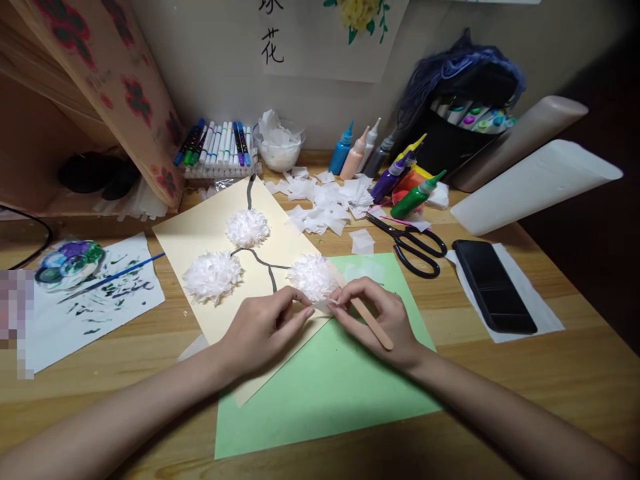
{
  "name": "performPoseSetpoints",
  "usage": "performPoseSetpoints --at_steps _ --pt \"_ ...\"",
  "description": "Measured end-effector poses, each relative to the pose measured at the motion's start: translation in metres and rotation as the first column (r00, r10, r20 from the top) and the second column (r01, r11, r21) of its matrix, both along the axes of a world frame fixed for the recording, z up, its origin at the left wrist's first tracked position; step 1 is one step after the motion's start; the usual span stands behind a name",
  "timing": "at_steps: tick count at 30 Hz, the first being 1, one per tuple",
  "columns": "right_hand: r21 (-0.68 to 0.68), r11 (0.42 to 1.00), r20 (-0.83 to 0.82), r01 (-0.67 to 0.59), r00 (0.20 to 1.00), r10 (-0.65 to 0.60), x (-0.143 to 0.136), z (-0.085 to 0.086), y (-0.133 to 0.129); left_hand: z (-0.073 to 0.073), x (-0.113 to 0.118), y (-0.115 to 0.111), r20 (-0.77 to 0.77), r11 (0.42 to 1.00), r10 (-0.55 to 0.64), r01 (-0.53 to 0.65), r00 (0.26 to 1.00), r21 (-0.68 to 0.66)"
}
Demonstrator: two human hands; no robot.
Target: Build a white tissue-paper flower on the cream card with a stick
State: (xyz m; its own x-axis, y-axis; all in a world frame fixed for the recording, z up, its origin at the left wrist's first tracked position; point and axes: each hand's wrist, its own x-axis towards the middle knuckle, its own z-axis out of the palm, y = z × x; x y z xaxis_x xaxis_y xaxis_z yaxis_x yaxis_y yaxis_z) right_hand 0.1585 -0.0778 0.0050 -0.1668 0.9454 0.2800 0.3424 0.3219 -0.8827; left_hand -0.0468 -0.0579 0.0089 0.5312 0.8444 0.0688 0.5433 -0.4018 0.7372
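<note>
My left hand point(273, 320) pinches one edge of a small white tissue paper piece point(324, 307). On its other side, my right hand point(380, 320) pinches the same piece and also holds a wooden craft stick point(373, 323) between its fingers. Just beyond the fingertips is a fluffy white paper flower point(314, 277). Two more such flowers, an upper one point(248, 228) and a left one point(213, 275), sit on the cream sheet point(200, 220), joined by dark painted branches point(273, 263). Under its lower right part lies a green sheet point(320, 400).
Loose tissue squares point(325, 200) lie behind the sheets, near a bowl of tissue point(280, 150) and paint bottles point(343, 150). Black scissors point(415, 247) and a phone point(493, 287) are at right. A painted palette point(70, 263) and a blue brush point(125, 270) lie at left.
</note>
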Motion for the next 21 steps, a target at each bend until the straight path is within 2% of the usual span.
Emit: performPoseSetpoints --at_steps 5,8,10,12,14,16,21 --pt "-0.046 0.996 0.058 0.071 0.996 -0.069 0.001 -0.001 0.009 0.001 -0.001 0.001 0.002 1.000 0.015 -0.015 1.000 -0.007" --pt "0.024 0.992 0.043 0.127 0.991 -0.128 0.006 0.000 0.012 0.001 -0.002 0.001 0.011 1.000 0.023 -0.023 1.000 -0.005" --pt "0.130 0.980 -0.028 0.151 0.988 -0.149 0.013 0.001 0.011 0.000 -0.002 0.001 0.014 0.999 0.033 -0.033 0.999 -0.006" --pt "0.272 0.959 -0.065 0.084 0.995 -0.069 0.020 0.002 0.007 0.000 -0.003 0.000 0.010 0.999 0.049 -0.049 0.999 -0.012" --pt "0.359 0.932 -0.009 -0.042 0.999 0.049 0.025 0.003 0.003 0.000 -0.003 0.000 0.000 0.997 0.068 -0.068 0.998 -0.025" --pt "0.339 0.933 0.082 -0.126 0.991 0.104 0.025 0.004 0.001 0.000 -0.003 0.001 -0.010 0.996 0.081 -0.082 0.997 -0.037" --pt "0.238 0.959 0.122 -0.151 0.985 0.125 0.019 0.006 0.003 0.000 -0.002 0.001 -0.017 0.994 0.091 -0.091 0.996 -0.055"
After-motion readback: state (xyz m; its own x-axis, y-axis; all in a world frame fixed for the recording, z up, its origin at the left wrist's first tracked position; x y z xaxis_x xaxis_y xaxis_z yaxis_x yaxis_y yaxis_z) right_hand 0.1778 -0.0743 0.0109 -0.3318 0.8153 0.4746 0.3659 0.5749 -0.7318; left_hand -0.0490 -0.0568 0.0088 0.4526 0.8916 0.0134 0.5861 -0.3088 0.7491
